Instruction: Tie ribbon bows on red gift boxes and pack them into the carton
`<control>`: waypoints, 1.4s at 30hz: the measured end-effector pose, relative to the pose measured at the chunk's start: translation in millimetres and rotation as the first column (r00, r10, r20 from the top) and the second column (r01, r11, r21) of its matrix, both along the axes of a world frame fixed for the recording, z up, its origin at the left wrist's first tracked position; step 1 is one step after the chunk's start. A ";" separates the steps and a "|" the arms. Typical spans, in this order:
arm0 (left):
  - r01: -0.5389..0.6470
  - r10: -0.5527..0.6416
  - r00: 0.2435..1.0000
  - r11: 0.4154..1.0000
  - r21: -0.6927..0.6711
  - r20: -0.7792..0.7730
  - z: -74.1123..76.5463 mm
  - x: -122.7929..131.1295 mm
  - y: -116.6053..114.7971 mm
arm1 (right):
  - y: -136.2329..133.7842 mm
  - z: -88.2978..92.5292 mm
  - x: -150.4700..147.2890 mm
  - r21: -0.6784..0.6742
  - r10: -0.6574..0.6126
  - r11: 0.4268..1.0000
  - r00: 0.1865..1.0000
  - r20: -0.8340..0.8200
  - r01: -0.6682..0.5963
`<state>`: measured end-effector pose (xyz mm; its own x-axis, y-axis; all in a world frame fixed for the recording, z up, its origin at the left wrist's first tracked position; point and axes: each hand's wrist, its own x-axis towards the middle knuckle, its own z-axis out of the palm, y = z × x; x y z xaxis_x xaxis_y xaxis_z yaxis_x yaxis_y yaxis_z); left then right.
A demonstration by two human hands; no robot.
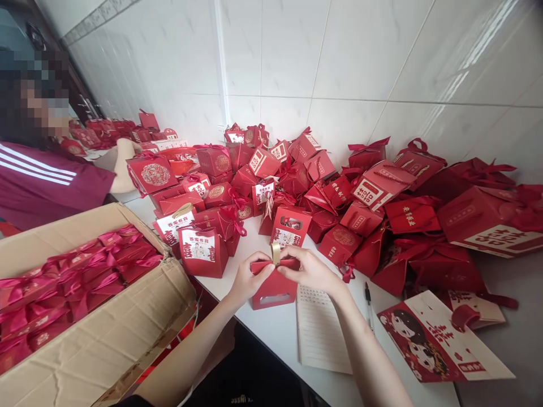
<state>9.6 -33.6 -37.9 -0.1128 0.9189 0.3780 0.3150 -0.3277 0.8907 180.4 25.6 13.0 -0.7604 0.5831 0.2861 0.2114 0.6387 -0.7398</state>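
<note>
A small red gift box with a cut-out window near its base stands on the white table right in front of me. From its top edge rises a gold ribbon loop. My left hand pinches the top of the box on the left, thumb close to the foot of the loop. On the other side my right hand does the same, thumb and fingers closed on the top edge. Just behind stands another red box with a window and a white printed panel.
Several red gift boxes are heaped along the tiled wall. At left a cardboard carton holds ribboned red boxes. A lined notebook, a pen and a printed card bag lie at right. Another person reaches in at far left.
</note>
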 end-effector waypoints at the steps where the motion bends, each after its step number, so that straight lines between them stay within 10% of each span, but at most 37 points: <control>1: 0.013 -0.012 1.000 1.000 -0.021 0.006 -4.3 -2.0 -0.9 | -0.6 0.1 -0.7 -0.005 0.001 1.000 1.000 -0.016 -0.001; 12: 0.106 -0.125 0.987 0.977 -0.187 -0.096 -47.5 -38.1 -28.3 | 3.7 -0.8 7.5 -0.126 -0.223 0.973 0.938 -0.266 0.195; 21: 0.060 -0.066 0.990 0.997 0.045 0.128 18.1 -29.7 -32.8 | 16.4 2.7 25.5 -0.245 -0.397 0.917 0.639 -0.660 0.316; 28: 0.101 -0.079 0.993 0.945 0.311 -0.084 67.2 -40.1 -39.0 | 25.0 1.7 30.4 -0.269 -0.309 0.951 0.567 -0.764 0.155; 42: 0.040 0.062 0.972 0.907 0.418 -0.228 82.3 -23.4 -48.9 | 22.4 0.6 27.7 -0.506 -0.497 0.841 0.641 -0.585 0.190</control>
